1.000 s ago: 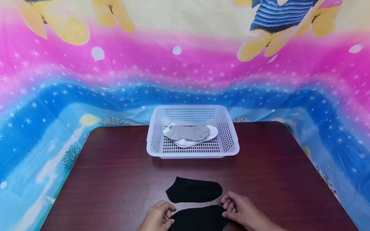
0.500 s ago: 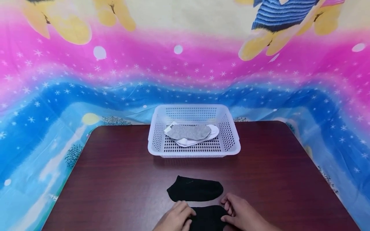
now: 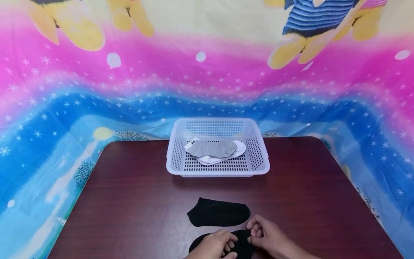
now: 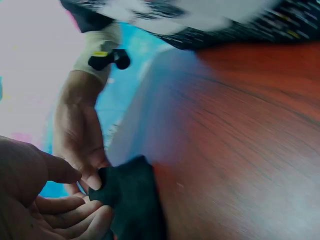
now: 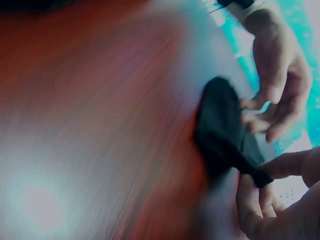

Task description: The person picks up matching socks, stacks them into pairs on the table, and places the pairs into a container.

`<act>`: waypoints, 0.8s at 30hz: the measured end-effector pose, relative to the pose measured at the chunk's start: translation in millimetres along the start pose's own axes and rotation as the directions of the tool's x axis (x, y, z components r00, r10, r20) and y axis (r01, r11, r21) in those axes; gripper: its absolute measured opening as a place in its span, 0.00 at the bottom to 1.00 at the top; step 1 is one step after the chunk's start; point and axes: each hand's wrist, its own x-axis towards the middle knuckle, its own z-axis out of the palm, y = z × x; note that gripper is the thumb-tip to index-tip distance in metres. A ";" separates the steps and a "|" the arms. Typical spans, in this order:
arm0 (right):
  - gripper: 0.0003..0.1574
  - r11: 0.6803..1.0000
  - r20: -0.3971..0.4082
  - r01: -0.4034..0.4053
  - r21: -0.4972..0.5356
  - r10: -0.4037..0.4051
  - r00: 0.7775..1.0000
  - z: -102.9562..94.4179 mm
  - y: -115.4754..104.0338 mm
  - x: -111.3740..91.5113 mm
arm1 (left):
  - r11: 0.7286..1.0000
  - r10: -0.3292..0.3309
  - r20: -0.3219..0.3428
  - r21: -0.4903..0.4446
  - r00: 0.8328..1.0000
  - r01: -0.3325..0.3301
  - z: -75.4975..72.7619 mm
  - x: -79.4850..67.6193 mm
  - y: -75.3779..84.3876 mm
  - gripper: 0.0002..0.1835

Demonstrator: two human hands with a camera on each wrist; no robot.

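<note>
Two black socks lie flat on the dark table, one beyond the other. Between my hands is the near sock (image 3: 244,244), partly covered by them in the head view. Thumb and fingers of my right hand (image 3: 268,235) pinch its right end; the right wrist view shows that corner of the sock (image 5: 220,127) drawn up in the pinch. My left hand (image 3: 215,246) is over the middle of the same sock, its fingers loosely bent and not closed on the cloth. The far sock (image 3: 219,213) lies just beyond both hands, untouched.
A white plastic basket (image 3: 218,174) stands at the back of the table (image 3: 129,201). In it a grey sock (image 3: 211,148) lies on top of white socks (image 3: 240,148). A printed cloth (image 3: 207,79) hangs around the table's back and sides.
My left hand has left the near sock's left end and moved right, over its middle. The right hand stays at the right end.
</note>
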 end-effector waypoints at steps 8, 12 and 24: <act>0.12 0.821 0.143 -0.232 0.522 0.183 0.973 6.0 -22.8 -3.6 | 0.781 -0.297 0.063 -0.558 0.953 0.280 -1.9 5.8 13.2 0.20; 0.11 0.761 0.170 -0.245 0.601 0.179 0.969 10.9 -29.3 -4.3 | 0.755 -0.345 -0.035 -0.604 0.938 0.255 1.9 5.0 12.3 0.17; 0.19 0.975 0.018 -0.020 0.222 0.016 1.000 11.6 -24.6 -0.2 | 0.673 -0.377 -0.169 -0.725 0.911 0.144 -12.4 -1.1 14.6 0.06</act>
